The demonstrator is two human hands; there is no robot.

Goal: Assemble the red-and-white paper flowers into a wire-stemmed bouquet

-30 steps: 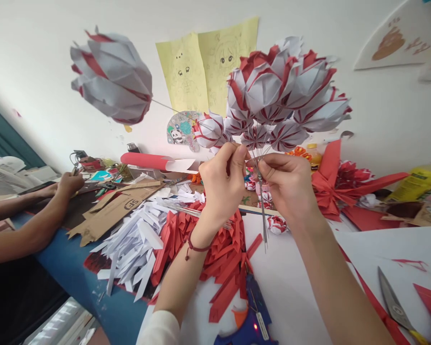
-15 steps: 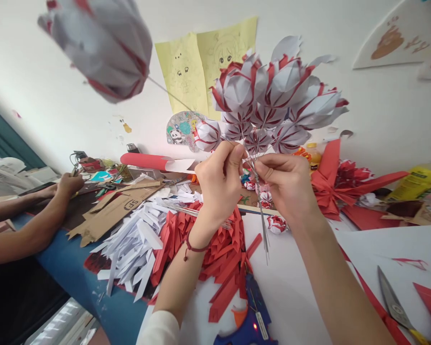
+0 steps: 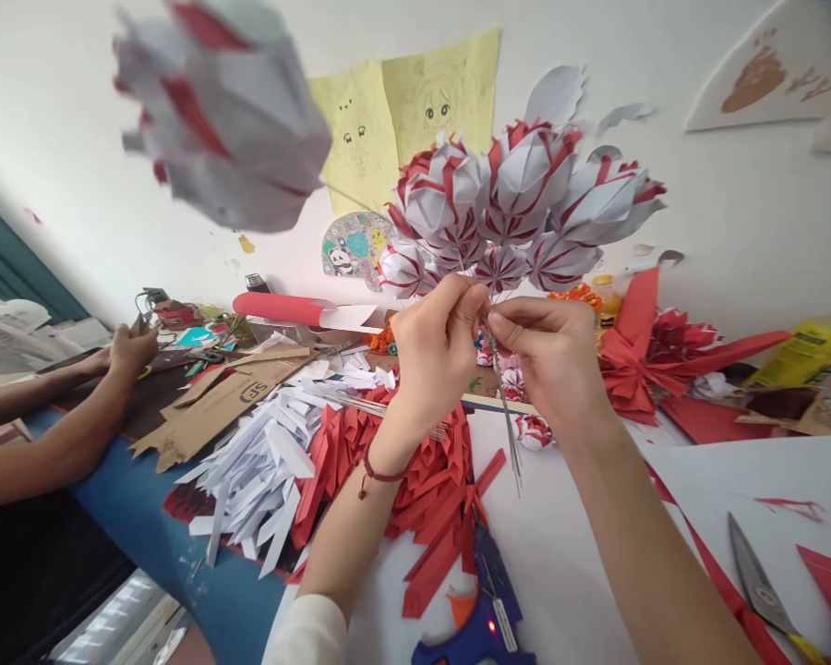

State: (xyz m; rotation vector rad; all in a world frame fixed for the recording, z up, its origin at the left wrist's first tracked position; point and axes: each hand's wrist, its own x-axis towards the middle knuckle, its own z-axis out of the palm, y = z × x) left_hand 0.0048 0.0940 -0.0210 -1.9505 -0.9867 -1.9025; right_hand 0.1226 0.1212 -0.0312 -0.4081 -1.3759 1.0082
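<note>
Several white-and-red folded paper flowers stand in a bunch in front of me, and their thin wire stems run down together between my hands. My left hand is closed, thumb and fingers pinching at the top of the stems. Pressed against it, my right hand pinches the same stems from the other side. One larger-looking paper flower leans out to the upper left on its own wire, close to the camera. The exact spot under my fingertips is hidden.
Below lie piles of white paper strips and red paper strips. A blue glue gun with a lit red light is in front; scissors lie right. A co-worker's arms rest at the left, near flattened cardboard.
The leaning flower has swung right and slightly down, turning. The bunch has shifted a little left, and my left hand has moved slightly right, closer to my right hand.
</note>
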